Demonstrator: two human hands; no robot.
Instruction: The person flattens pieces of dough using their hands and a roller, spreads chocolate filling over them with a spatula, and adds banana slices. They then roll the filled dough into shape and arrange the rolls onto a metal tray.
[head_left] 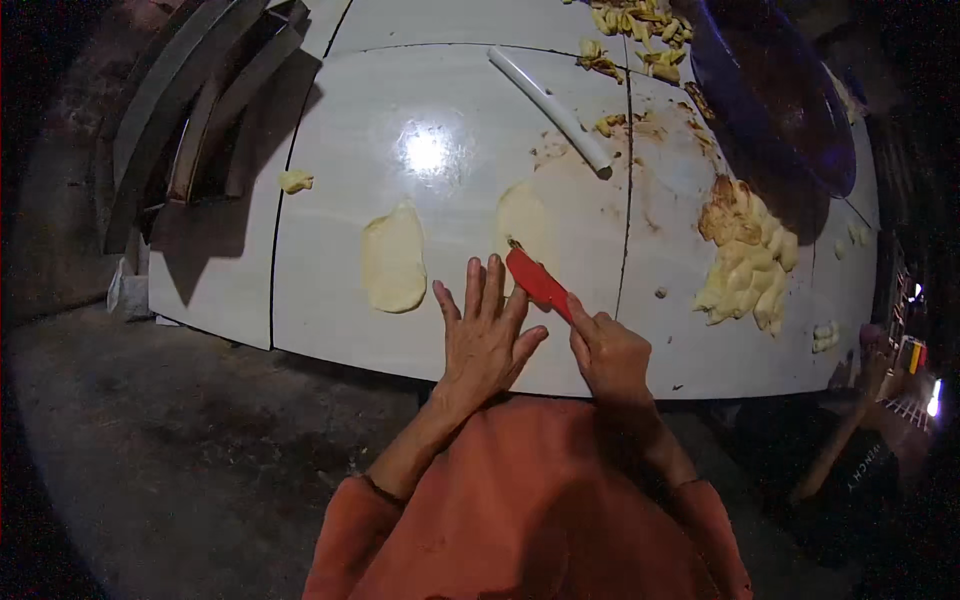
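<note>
My right hand point(612, 355) is closed around the lower end of a red, flat-bladed spatula point(538, 280). A bit of brown paste shows at its tip, which lies over a flattened oval of pale dough point(522, 212). Fingers spread, my left hand point(482, 335) rests palm down just below that dough, its fingertips close to the dough's lower edge and partly covering it. To the left, a second flattened dough oval point(393, 262) lies on the white table point(340, 320), apart from both hands.
A white rolling rod point(550, 110) lies slanted beyond the dough. At right, pale dough-like lumps point(745, 270) carry brown paste, near a dark purple basin point(775, 90). Yellow pieces point(640, 25) lie at the back. Dark metal troughs point(200, 110) stand at left, near a dough scrap point(296, 181).
</note>
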